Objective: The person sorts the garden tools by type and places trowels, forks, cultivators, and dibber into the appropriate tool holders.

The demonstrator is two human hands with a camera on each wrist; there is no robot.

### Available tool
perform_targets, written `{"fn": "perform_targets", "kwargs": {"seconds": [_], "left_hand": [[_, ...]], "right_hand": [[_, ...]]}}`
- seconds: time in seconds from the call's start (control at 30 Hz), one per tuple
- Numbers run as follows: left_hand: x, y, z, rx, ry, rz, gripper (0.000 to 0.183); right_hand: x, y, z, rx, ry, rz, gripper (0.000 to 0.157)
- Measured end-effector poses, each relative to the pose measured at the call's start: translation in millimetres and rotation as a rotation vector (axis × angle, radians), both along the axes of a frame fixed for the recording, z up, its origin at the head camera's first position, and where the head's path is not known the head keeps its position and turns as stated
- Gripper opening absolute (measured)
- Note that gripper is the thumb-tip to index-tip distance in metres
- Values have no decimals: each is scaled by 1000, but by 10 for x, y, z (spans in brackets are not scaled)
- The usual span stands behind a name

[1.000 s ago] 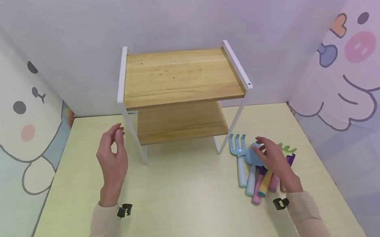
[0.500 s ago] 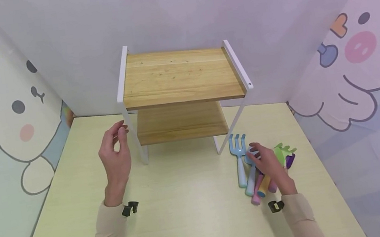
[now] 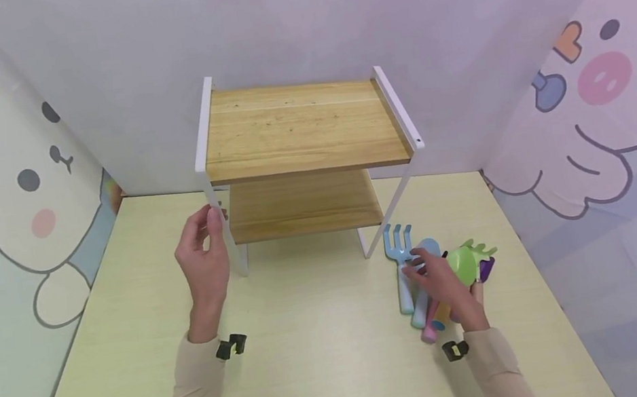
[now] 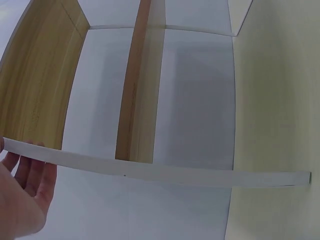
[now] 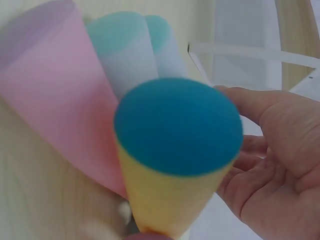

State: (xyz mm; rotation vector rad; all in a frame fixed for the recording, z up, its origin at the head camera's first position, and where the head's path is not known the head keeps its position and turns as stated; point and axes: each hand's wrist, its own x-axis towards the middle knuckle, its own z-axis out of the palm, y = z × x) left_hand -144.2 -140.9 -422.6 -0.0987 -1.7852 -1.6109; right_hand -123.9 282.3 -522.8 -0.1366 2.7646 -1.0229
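Observation:
My left hand is at the white left front leg of a two-tier wooden shelf rack. In the left wrist view its fingers curl behind the white bar, with the thumb on the near side. Over a pile of toy garden tools, my right hand holds nothing, its fingers loosely bent. Below and beside it lie a blue fork and a blue shovel. A yellow handle with a blue end fills the middle of the right wrist view, beside the hand.
More tools lie right of the hand: a green shovel, a green rake and a purple piece. A pink handle points toward me. Fabric walls with cartoon animals enclose the pale wooden table.
My left hand has moved right, from beside the rack to its front leg. The right hand has shifted left across the tools, uncovering the green shovel. The tools stay in place.

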Motion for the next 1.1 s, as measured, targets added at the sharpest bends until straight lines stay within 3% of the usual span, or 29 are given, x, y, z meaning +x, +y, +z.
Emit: {"fn": "perform_targets", "kwargs": {"seconds": [0.37,0.63,1.1], "left_hand": [[-33,35,-9,77,-12,-21,25],[-71,56,-15,198,29,-101,23],[-76,29,-22,287,-31,-137,24]], "right_hand": [[28,-99,-81,24,-24,28,48],[50,-202,-29,68,-63,-49,51],[33,-135,-84,-4,-76,-138,40]]}}
